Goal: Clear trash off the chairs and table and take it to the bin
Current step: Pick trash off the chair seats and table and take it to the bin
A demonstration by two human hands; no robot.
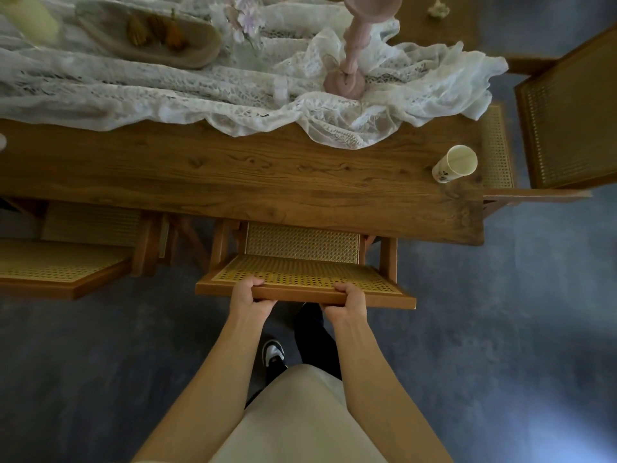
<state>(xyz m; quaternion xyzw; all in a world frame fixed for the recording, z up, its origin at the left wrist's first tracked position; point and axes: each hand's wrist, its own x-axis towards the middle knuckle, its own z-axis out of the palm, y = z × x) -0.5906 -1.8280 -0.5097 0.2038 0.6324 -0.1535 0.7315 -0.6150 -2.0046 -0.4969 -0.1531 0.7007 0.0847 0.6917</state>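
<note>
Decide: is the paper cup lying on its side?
No, the cup stands upright near the right end of the table, its open mouth facing up.

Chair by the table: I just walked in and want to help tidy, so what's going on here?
A person stands at the wooden table, left hand and right hand both gripping the near wooden rail of a cane chair whose seat sits partly under the table edge. No trash shows on that chair. A paper cup stands on the table near its right corner, untouched, apart from the rumpled lace cloth.
</note>
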